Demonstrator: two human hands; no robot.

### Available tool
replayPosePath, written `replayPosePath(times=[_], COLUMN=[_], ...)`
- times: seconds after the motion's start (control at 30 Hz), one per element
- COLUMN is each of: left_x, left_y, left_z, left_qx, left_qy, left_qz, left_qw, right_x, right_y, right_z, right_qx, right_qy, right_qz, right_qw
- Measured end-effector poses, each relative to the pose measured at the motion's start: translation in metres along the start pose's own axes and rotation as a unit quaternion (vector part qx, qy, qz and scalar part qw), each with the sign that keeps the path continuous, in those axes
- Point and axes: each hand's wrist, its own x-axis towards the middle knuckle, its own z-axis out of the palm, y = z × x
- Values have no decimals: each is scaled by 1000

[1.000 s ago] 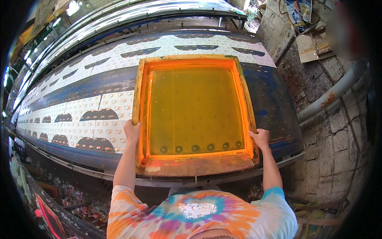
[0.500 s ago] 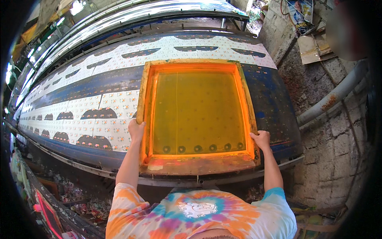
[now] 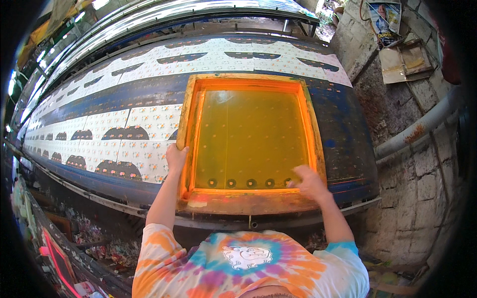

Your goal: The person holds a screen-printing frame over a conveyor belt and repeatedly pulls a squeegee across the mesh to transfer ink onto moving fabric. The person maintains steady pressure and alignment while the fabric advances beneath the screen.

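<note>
A silk-screen printing frame [image 3: 320, 149] with wooden sides and a yellow-orange mesh lies flat on a long dark printing table [image 3: 348, 124]. Small dark rings with pale centres run along the mesh's near edge. At the frame's left side, my left hand [image 3: 176, 158] is closed around the wooden edge. My right hand [image 3: 310, 184] is over the near right corner, somewhat blurred, with its fingers apart and nothing seen in them. It hides part of the last ring.
White printed fabric pieces [image 3: 134, 146] with dark curved gaps between them cover the table's left part and far side. Another long table [image 3: 238, 17] stands beyond. To the right are a block wall [image 3: 405, 188], a thick pipe [image 3: 412, 129] and hanging cardboard [image 3: 407, 62].
My right hand has let go of the frame's right side and moved left over its near corner. My left hand still grips the left side.
</note>
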Motion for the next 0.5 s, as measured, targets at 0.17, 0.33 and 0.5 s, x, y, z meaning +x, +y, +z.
replayPosePath(times=[0.17,0.33,0.5], left_x=[0,2,0], left_y=[0,0,-16], left_z=[2,3,1], left_qx=[-17,-39,-128], left_qy=[8,18,32], left_qz=[14,10,2], left_qw=[1000,999,991], right_x=[-16,3,51], right_y=[-72,-89,-113], right_z=[47,74,48], right_qx=[-44,-170,-191], right_qy=[-199,-100,-155], right_qz=[-256,-145,-86], right_qw=[945,969,965])
